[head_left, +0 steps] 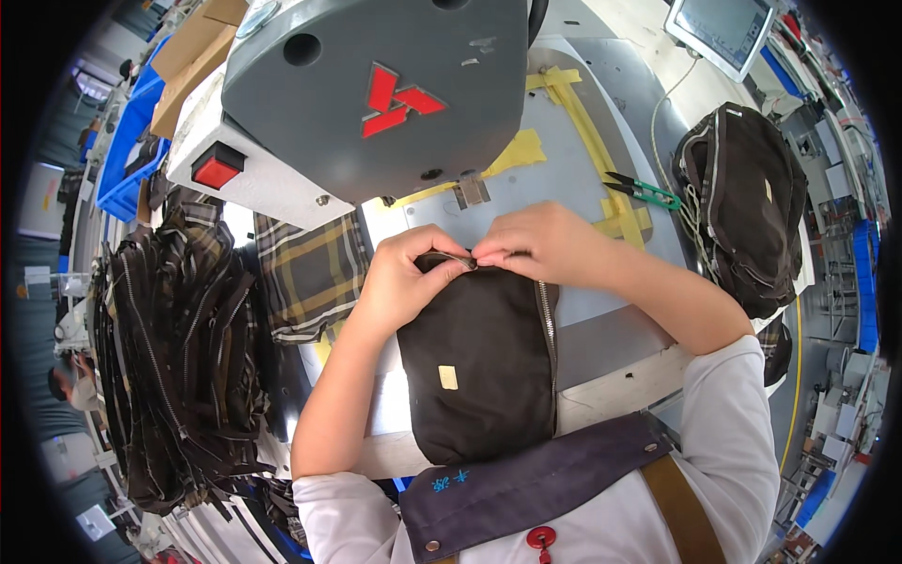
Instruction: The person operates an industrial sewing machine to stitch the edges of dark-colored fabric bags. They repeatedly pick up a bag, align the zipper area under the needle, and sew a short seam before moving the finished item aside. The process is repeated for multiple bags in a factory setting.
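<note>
A dark brown fabric piece with a metal zipper down its right side hangs toward me over the table edge. A small cream patch sits on its front. My left hand pinches the top edge between thumb and forefinger. Right beside it, my right hand pinches the same edge, fingertips almost touching the left thumb. Just beyond my hands is the metal plate under the grey head of a sewing machine. The exact fold between my fingertips is hidden.
Many zippered dark pieces are heaped at left beside plaid fabric. Green-handled thread snips lie right of the machine. A stack of dark pieces stands at far right, below a tablet screen. A red switch is on the machine's arm.
</note>
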Tool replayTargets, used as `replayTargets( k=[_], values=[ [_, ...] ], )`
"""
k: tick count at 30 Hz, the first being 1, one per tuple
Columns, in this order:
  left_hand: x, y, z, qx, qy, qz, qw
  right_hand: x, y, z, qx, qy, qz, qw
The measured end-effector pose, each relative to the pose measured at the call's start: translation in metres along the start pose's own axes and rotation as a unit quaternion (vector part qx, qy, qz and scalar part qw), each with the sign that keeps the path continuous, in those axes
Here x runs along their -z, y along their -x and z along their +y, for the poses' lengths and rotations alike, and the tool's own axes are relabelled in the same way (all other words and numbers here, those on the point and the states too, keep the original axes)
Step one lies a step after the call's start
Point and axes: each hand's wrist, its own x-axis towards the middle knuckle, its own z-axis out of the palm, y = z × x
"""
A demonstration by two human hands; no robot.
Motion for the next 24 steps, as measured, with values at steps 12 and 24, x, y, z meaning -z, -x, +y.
replayTargets(
  k=[12,24],
  values=[
    [-0.014,0.001,0.006,-0.039,-0.032,0.061,0.997,-0.013,0.003,-0.008,-0.031,0.067,0.021,0.997],
    [-0.016,0.001,0.001,-0.224,-0.212,0.151,0.939,-0.007,-0.009,-0.013,-0.267,-0.173,-0.005,0.948]
  ],
)
